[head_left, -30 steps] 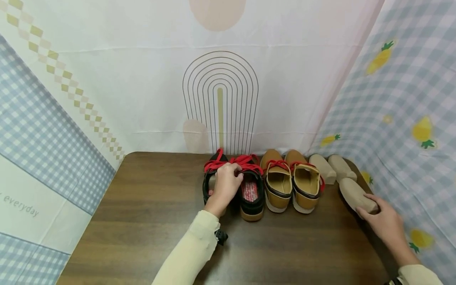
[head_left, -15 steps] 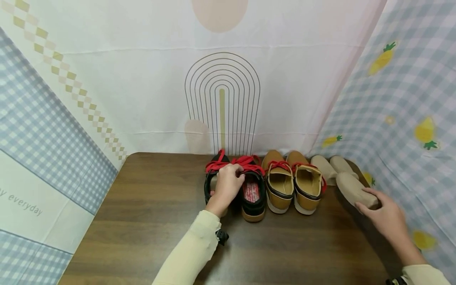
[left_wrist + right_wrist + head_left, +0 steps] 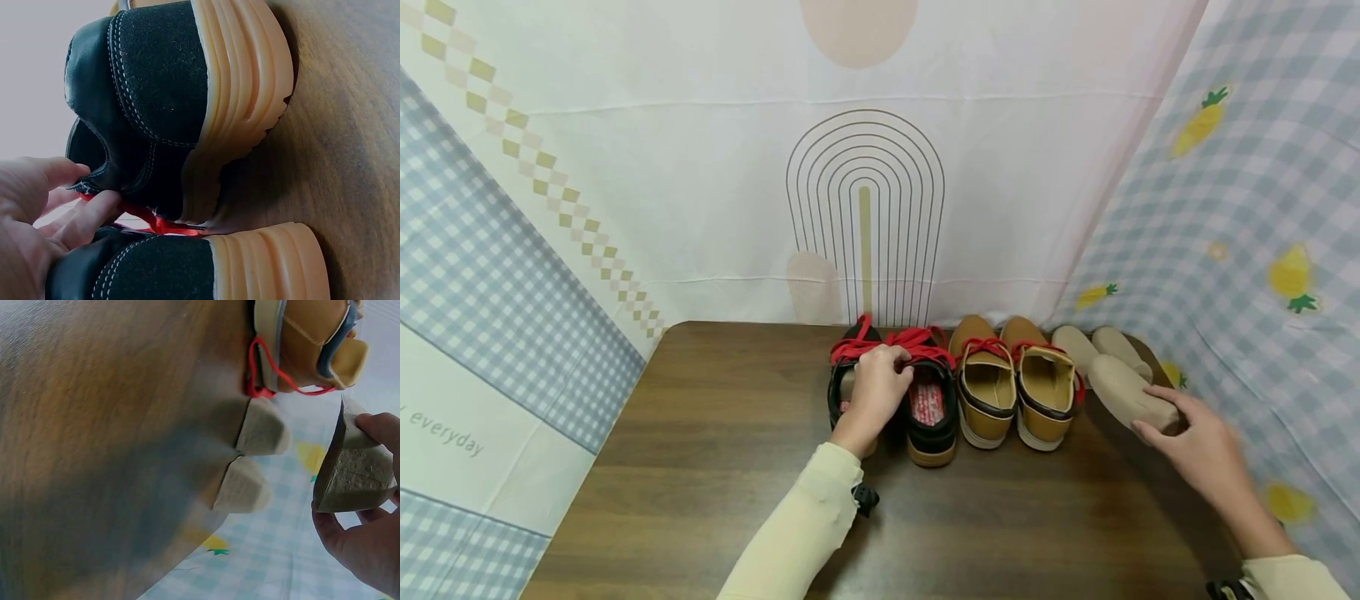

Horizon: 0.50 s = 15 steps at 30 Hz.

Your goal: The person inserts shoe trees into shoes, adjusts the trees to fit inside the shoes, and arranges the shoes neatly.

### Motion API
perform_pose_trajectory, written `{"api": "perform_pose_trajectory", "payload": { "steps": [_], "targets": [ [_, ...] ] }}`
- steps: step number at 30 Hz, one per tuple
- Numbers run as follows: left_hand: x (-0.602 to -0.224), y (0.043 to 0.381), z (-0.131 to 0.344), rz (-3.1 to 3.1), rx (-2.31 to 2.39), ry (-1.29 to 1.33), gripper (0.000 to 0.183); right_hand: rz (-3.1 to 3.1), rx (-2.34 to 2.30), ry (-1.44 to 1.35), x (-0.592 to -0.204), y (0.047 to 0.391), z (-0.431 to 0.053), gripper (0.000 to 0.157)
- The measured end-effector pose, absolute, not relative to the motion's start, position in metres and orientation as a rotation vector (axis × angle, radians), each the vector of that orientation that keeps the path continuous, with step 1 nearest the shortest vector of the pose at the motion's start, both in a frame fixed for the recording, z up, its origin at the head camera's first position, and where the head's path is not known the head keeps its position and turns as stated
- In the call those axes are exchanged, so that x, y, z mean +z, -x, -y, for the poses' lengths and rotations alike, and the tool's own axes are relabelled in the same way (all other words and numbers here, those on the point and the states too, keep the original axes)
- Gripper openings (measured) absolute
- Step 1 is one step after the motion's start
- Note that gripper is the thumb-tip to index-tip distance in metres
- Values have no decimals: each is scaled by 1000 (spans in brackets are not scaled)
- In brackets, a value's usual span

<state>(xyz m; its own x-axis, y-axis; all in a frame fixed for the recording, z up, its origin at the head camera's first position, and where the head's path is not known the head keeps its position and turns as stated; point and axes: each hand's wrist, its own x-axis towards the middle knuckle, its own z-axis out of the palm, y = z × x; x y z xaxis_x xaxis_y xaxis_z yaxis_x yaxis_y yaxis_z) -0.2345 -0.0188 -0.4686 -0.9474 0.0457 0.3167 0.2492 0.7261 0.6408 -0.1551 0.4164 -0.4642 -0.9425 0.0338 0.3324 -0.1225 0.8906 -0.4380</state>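
Observation:
My left hand (image 3: 877, 390) pinches the padded collar of the right black shoe (image 3: 931, 440), on the side facing its mate. In the left wrist view, thumb and fingers meet at the collar of this black shoe (image 3: 162, 69). The left black shoe (image 3: 162, 269) stands beside it, partly covered by the hand in the head view, with something grey-beige inside. Both have red laces. My right hand (image 3: 1206, 446) grips the heel end of a beige moulded-pulp shoe tree (image 3: 1123, 392), raised above the table. Its hollow rear faces the camera in the right wrist view.
Two tan shoes (image 3: 1043, 427) with red laces stand right of the black pair. Two more pulp shoe trees (image 3: 265, 428) lie at the back right corner. The brown wooden table (image 3: 715, 467) meets a white cloth at the back and checked cloth (image 3: 1300, 375) on the right.
My right hand has moved the shoe tree left and slightly toward the back, closer to the tan shoes. My left hand keeps its place at the black shoe.

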Motion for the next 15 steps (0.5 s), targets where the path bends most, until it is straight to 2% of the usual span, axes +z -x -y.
{"api": "perform_pose_trajectory", "payload": {
  "steps": [15],
  "targets": [
    [-467,233,19,2648,-1066,213,8,2662,665,-194,-445,154,-385,58]
  ]
}}
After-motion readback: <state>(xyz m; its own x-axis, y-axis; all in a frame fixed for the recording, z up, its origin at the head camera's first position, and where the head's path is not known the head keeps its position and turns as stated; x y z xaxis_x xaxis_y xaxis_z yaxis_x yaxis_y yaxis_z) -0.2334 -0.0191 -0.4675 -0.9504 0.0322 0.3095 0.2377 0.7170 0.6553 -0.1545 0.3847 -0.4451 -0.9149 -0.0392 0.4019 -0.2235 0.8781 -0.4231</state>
